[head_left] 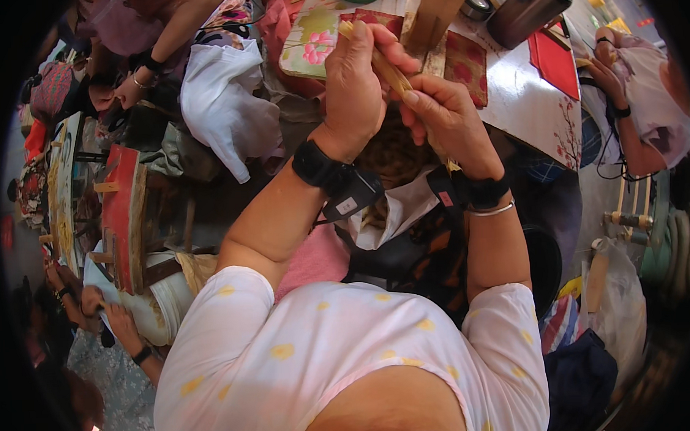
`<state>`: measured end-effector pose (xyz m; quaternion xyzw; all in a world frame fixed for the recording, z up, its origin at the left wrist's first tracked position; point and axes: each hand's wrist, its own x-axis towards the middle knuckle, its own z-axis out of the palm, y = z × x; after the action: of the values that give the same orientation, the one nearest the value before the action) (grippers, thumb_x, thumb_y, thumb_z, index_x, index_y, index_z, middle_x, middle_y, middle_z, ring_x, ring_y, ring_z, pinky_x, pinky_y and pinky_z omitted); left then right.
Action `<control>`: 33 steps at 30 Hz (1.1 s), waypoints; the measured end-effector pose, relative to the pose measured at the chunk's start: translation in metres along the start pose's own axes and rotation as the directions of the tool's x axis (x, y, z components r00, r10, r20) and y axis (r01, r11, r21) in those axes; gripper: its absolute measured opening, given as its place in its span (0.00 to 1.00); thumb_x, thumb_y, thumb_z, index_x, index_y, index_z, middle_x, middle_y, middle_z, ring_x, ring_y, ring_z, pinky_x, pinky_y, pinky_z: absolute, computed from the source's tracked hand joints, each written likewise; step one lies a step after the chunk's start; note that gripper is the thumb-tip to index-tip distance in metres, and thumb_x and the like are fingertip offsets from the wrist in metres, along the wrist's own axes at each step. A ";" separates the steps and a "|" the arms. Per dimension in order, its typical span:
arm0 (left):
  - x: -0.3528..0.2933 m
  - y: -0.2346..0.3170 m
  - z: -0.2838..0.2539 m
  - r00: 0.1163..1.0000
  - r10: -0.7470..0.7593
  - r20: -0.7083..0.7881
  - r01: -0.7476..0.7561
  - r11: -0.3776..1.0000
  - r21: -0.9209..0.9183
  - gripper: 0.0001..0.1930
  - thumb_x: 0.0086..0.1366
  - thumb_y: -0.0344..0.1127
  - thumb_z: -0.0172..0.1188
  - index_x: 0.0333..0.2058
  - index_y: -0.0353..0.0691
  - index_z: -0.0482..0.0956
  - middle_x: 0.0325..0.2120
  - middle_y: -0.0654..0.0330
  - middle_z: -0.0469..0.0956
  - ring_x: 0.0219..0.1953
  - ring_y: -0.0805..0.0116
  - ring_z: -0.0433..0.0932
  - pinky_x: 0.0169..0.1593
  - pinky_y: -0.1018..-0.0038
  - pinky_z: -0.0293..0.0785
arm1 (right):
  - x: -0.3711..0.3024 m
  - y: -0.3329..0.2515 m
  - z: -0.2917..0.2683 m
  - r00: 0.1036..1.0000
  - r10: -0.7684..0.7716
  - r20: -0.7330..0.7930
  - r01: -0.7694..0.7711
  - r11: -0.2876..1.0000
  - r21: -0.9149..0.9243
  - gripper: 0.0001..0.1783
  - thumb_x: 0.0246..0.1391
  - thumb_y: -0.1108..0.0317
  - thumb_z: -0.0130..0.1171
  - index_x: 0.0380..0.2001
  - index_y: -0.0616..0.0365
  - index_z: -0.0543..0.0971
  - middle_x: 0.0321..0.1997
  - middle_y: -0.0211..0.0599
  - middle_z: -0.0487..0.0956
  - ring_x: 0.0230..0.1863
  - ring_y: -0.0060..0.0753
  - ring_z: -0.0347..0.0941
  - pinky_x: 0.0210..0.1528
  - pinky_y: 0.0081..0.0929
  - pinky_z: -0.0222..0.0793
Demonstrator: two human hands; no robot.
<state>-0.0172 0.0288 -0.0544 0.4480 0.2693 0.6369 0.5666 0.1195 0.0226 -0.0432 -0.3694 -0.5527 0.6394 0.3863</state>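
A long, pale yellow, slightly twisted strip (390, 72) runs slantwise between my hands above the near edge of the table; its material is hard to make out. My left hand (354, 95) is closed on its upper end, with the thumb along it. Lower down, my right hand (454, 123) pinches the same strip between thumb and fingers. Beneath my hands, an open white bag (406, 213) sits at my lap, with brown, coiled-looking pieces (392, 154) in the shadow inside it.
The table (528, 133) bears a wooden block (434, 16), a dark flask (530, 13), a red booklet (554, 62) and patterned red cloth pieces (467, 67). White cloth (223, 98) hangs at left beside a red wooden stool (122, 216). Other people sit left and right.
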 end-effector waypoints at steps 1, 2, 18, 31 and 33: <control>0.004 0.000 0.001 0.995 0.019 -0.101 -0.035 0.986 -0.161 0.18 0.68 0.50 0.43 0.34 0.40 0.71 0.21 0.66 0.67 0.23 0.76 0.66 0.29 0.81 0.68 | -0.001 0.000 -0.002 0.999 0.013 0.046 -0.008 0.995 -0.104 0.09 0.58 0.67 0.49 0.29 0.61 0.75 0.21 0.26 0.72 0.19 0.15 0.66 0.21 0.14 0.63; 0.007 0.003 0.000 0.979 0.022 -0.202 -0.086 0.946 -0.312 0.18 0.68 0.50 0.43 0.30 0.42 0.69 0.19 0.67 0.63 0.23 0.76 0.64 0.29 0.81 0.67 | -0.001 0.001 -0.002 0.995 0.029 0.091 -0.009 0.978 -0.206 0.09 0.58 0.68 0.49 0.27 0.60 0.74 0.20 0.25 0.72 0.18 0.15 0.65 0.21 0.14 0.63; -0.008 -0.013 0.007 0.755 0.584 0.299 -0.633 0.531 0.563 0.21 0.68 0.44 0.43 0.41 0.29 0.76 0.40 0.48 0.76 0.42 0.60 0.76 0.46 0.72 0.71 | -0.013 0.000 0.007 0.968 -0.230 -0.105 0.239 0.968 0.081 0.13 0.50 0.76 0.53 0.41 0.66 0.72 0.21 0.30 0.73 0.18 0.21 0.67 0.20 0.15 0.59; -0.003 -0.005 0.006 0.974 0.176 0.144 -0.214 0.498 0.841 0.06 0.48 0.22 0.51 0.27 0.32 0.74 0.37 0.52 0.74 0.33 0.63 0.75 0.39 0.75 0.70 | -0.011 -0.001 -0.008 0.950 0.298 -0.095 -0.236 0.882 0.409 0.13 0.56 0.61 0.46 0.20 0.51 0.70 0.10 0.14 0.56 0.09 0.10 0.47 0.12 0.16 0.43; 0.003 -0.006 0.002 0.767 0.487 0.418 -0.602 0.322 0.731 0.03 0.47 0.21 0.49 0.22 0.32 0.71 0.31 0.52 0.74 0.29 0.57 0.74 0.34 0.74 0.71 | -0.010 0.010 -0.019 0.935 0.352 0.045 -0.321 0.783 0.532 0.10 0.54 0.63 0.48 0.21 0.51 0.70 0.11 0.16 0.56 0.09 0.12 0.46 0.12 0.16 0.42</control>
<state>-0.0121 0.0331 -0.0576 0.7619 0.3364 0.5513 0.0486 0.1396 0.0207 -0.0548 -0.3585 -0.2679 0.8148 0.3684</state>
